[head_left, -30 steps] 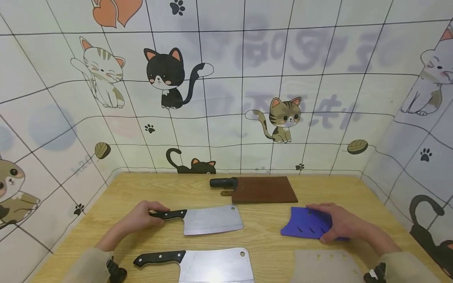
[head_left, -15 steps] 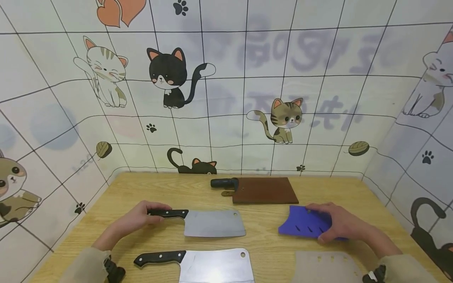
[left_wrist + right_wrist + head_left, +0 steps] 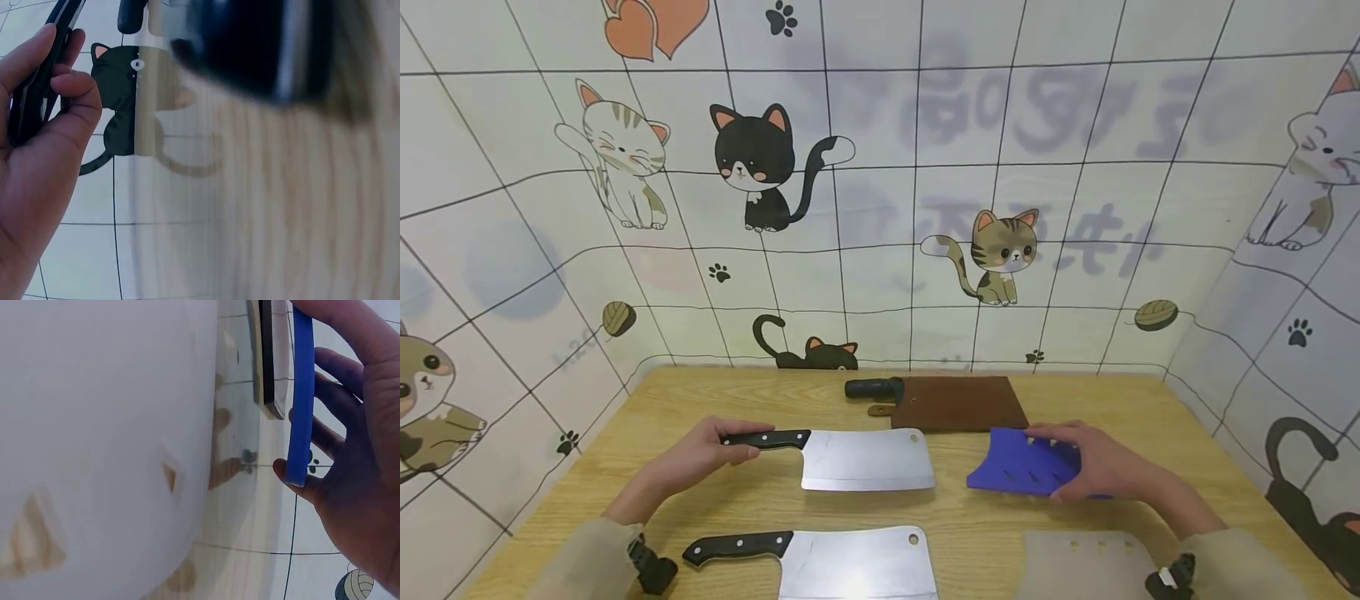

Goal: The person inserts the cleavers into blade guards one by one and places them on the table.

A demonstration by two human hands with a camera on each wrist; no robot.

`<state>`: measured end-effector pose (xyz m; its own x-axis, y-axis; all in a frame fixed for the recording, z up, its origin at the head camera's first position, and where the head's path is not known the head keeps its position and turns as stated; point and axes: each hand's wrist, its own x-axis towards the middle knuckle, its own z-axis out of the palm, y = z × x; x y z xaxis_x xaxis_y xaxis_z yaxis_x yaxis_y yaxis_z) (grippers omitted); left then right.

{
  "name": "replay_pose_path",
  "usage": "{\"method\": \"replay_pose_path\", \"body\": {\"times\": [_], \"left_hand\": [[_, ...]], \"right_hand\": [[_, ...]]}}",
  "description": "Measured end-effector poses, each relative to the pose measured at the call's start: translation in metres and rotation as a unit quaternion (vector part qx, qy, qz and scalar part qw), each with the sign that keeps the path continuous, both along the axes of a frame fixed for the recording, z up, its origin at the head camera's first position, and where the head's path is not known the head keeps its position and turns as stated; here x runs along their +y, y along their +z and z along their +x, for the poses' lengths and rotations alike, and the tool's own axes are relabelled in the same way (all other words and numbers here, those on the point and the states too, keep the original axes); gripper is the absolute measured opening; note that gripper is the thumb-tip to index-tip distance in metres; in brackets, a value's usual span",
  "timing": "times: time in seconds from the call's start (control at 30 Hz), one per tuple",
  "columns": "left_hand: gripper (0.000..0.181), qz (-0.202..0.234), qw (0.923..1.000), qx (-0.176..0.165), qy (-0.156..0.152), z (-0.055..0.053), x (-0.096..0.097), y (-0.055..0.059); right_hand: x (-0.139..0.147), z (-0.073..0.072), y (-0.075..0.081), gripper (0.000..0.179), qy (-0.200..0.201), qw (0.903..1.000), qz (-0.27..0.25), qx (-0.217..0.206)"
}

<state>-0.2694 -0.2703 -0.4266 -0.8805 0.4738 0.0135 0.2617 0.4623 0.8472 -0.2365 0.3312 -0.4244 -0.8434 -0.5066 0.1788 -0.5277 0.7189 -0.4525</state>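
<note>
In the head view my left hand [image 3: 688, 457] grips the black riveted handle of a cleaver [image 3: 867, 460], its blade pointing right, a little above the table. The left wrist view has the fingers curled round that dark handle [image 3: 30, 103]. Across from the blade, my right hand [image 3: 1112, 467] holds a blue slotted blade cover [image 3: 1011, 467] from its right end. Thumb and fingers span the cover's width; the right wrist view shows the blue cover [image 3: 301, 406] edge-on between them. A gap separates cleaver tip and cover.
A second cleaver [image 3: 857, 562] lies in front on the wooden table [image 3: 752, 492]. To its right is a pale blade cover [image 3: 1082, 567] with small holes. At the back rests a black-handled knife in a brown sheath [image 3: 958, 403]. Cat-patterned cloth [image 3: 880, 275] walls the table.
The cleaver in my left hand has risen off the table and shifted right. My right hand has brought the blue cover left and slightly up, narrowing the gap between them.
</note>
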Motion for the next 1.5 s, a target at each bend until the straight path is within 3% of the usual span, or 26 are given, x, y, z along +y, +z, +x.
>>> {"method": "replay_pose_path", "body": {"times": [0.37, 0.7, 1.07, 1.5], "left_hand": [[0.044, 0.031, 0.9989, 0.006, 0.034, -0.002, 0.019, -0.003], [0.041, 0.061, 0.9973, 0.007, 0.039, -0.007, 0.031, -0.008], [0.041, 0.065, 0.9967, -0.003, 0.050, -0.007, 0.031, -0.010], [0.042, 0.079, 0.9953, -0.022, 0.052, -0.005, 0.033, -0.011]], "right_hand": [[-0.020, -0.001, 0.003, 0.087, 0.008, 0.9990, -0.019, -0.040], [-0.037, -0.001, 0.002, 0.083, 0.033, 0.9986, -0.024, -0.034], [-0.046, -0.002, 0.001, 0.081, 0.049, 0.9981, -0.027, -0.026], [-0.049, -0.003, -0.003, 0.082, 0.037, 0.9981, -0.044, -0.020]]}}
